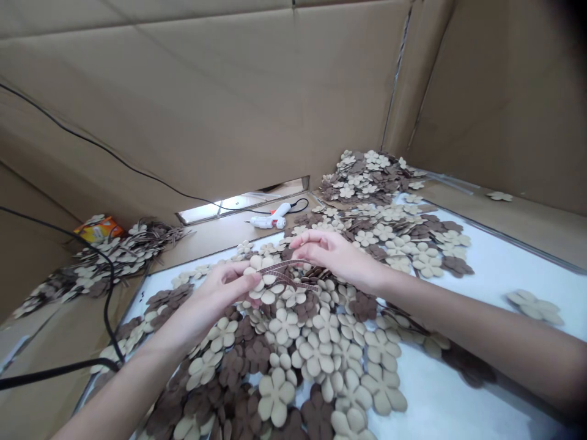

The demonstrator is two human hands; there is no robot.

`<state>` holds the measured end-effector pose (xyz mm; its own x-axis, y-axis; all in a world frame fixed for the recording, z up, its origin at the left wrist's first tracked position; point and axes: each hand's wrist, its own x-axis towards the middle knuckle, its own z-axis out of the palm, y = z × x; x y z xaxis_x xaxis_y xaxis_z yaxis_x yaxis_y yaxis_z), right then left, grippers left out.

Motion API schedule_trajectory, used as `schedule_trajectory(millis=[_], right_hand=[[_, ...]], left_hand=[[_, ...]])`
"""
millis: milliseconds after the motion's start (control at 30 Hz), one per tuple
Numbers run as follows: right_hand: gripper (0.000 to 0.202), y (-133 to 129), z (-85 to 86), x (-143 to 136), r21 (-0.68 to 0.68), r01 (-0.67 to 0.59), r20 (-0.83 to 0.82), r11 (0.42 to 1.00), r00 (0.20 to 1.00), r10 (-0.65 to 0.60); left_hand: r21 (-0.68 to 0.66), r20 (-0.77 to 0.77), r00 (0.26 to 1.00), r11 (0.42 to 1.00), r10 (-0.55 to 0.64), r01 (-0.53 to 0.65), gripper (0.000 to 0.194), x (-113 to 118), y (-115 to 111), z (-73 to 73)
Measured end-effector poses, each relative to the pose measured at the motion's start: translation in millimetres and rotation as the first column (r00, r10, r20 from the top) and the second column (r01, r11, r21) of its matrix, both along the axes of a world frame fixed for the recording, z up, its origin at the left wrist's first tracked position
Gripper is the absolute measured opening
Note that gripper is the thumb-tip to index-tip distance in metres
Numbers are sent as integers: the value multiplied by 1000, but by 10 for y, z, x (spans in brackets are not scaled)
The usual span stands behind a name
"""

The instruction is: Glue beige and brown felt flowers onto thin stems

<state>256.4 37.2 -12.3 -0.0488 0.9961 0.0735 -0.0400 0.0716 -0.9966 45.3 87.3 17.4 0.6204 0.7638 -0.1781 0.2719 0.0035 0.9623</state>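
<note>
My left hand (220,293) pinches one end of a thin brown ribbon strip (287,274) together with a beige flower cutout (259,266). My right hand (332,253) holds the ribbon's other end, fingers curled over it. The ribbon bends into a loop between the two hands. Both hands hover over a spread of beige and brown flower cutouts (302,348) that covers the white table top (486,269).
A white glue gun (270,219) lies behind the hands, its black cord (105,287) trailing left. More flower piles sit at the back right (367,177) and left (105,256), beside an orange packet (98,229). Cardboard walls (229,91) enclose the table.
</note>
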Motion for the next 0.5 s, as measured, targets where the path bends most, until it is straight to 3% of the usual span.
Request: schedule_trajectory(millis=[233,367,500], right_hand=[[31,-168,6,-147,36,-193,-6,981,981,193],[27,-129,-5,-119,70,-179,-57,981,981,183],[22,-97,10,-66,139,-134,11,981,991,134]], left_hand=[[50,-119,988,994,-94,101,9,4,-15,15],[63,-130,987,992,-96,105,8,1,-17,5],[73,-130,989,994,-77,87,9,-18,-3,-23]])
